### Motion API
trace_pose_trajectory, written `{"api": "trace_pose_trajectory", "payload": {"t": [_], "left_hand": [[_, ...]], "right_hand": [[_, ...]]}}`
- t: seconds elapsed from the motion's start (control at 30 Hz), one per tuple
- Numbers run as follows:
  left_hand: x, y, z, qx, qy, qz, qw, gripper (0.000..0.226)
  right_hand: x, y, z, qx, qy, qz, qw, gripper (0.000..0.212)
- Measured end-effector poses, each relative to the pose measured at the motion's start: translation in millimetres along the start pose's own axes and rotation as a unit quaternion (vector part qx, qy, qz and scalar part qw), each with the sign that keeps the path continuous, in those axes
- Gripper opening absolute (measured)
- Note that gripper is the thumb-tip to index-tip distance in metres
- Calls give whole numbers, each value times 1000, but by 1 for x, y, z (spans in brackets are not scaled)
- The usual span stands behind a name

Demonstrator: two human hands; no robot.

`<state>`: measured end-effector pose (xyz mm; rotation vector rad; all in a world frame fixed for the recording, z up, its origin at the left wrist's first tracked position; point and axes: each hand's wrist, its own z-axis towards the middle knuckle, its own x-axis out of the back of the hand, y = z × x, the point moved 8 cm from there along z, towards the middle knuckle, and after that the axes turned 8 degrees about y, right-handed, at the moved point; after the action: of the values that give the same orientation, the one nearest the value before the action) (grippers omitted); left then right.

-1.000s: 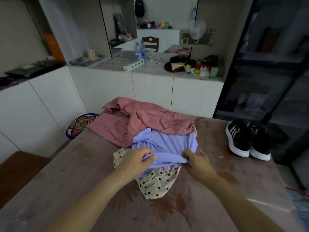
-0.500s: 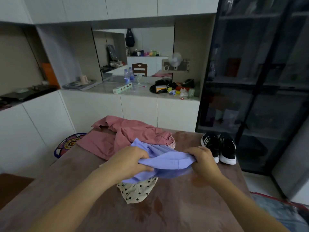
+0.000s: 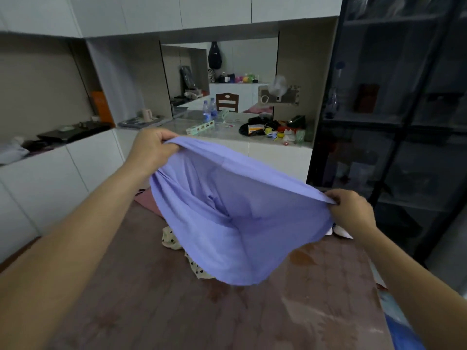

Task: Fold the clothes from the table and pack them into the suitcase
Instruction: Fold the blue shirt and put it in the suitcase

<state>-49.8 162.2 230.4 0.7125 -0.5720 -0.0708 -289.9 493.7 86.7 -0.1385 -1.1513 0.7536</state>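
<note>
Presently, item one: the lilac garment [image 3: 240, 218], lifted above the table [image 3: 177, 311] and spread between my two hands by its upper hem. The rest hangs in a loose pouch whose lowest fold is close over the tabletop. Left hand [image 3: 151, 147]: raised higher and farther out, fingers curled over one corner of the hem, gripping it. Right hand [image 3: 351, 210]: lower and nearer, pinching the opposite corner between thumb and fingers. Handling, as I judge it: light, thin, limp cloth, half see-through against the light, with no stiffness of its own, so it will sag and bunch wherever I do not hold it; neither fragile nor slippery. Best hold is at corners and seams, hem drawn taut, so it lays flat for folding. Item two: a cream polka-dot garment [image 3: 171, 238], lying on the table, partly hidden behind the lilac one. Item three: a pink garment [image 3: 149, 202], only a strip showing past the left edge of the hanging cloth. Beyond: a white counter [image 3: 227, 133] crowded with small clutter; a dark glass-fronted cabinet [image 3: 404, 147] to the right. A blue patch [image 3: 404, 334] at the lower right corner may be the suitcase; I cannot tell.
</note>
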Motion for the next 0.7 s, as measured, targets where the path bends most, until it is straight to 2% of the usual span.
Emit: {"api": "trace_pose_trajectory", "payload": {"t": [0.07, 0.1, 0.17, 0.2, 0.27, 0.33, 0.37, 0.4, 0.43, 0.5, 0.57, 0.7], "left_hand": [[4, -2, -7, -23, -21, 29, 999, 15], [-2, -2, -16, -41, -68, 56, 995, 9], [-34, -7, -49, -82, -229, 117, 963, 6], [-53, -15, -73, -94, -320, 138, 933, 13], [-88, -44, -126, -82, -477, 162, 860, 21], [-112, -82, -176, -27, -596, 198, 778, 26], [-119, -105, -193, 33, -627, 209, 750, 36], [-123, -123, -205, 91, -633, 209, 740, 45], [-126, -138, -209, 131, -619, 205, 747, 48], [-128, -163, -207, 168, -576, 189, 777, 45], [-129, -182, -200, 189, -536, 162, 807, 38], [-131, -212, -168, 191, -443, 123, 867, 22]], "right_hand": [[13, 8, 4, -9, 33, 52, 998, 38], [19, 11, 5, -11, 43, 75, 996, 40], [18, 16, 3, -8, 9, 83, 996, 43], [10, 19, -2, 5, -36, 62, 997, 42], [-24, 28, -22, 54, -189, -17, 980, 28], [-59, 42, -61, 87, -366, -120, 919, 8], [-72, 49, -81, 87, -434, -165, 882, 7], [-82, 55, -98, 74, -483, -198, 850, 7], [-93, 62, -109, 63, -513, -215, 829, 22], [-114, 65, -112, 44, -510, -201, 835, 47], [-133, 52, -105, 33, -476, -169, 863, 52], [-179, 15, -93, 44, -433, -132, 891, 65]]}}
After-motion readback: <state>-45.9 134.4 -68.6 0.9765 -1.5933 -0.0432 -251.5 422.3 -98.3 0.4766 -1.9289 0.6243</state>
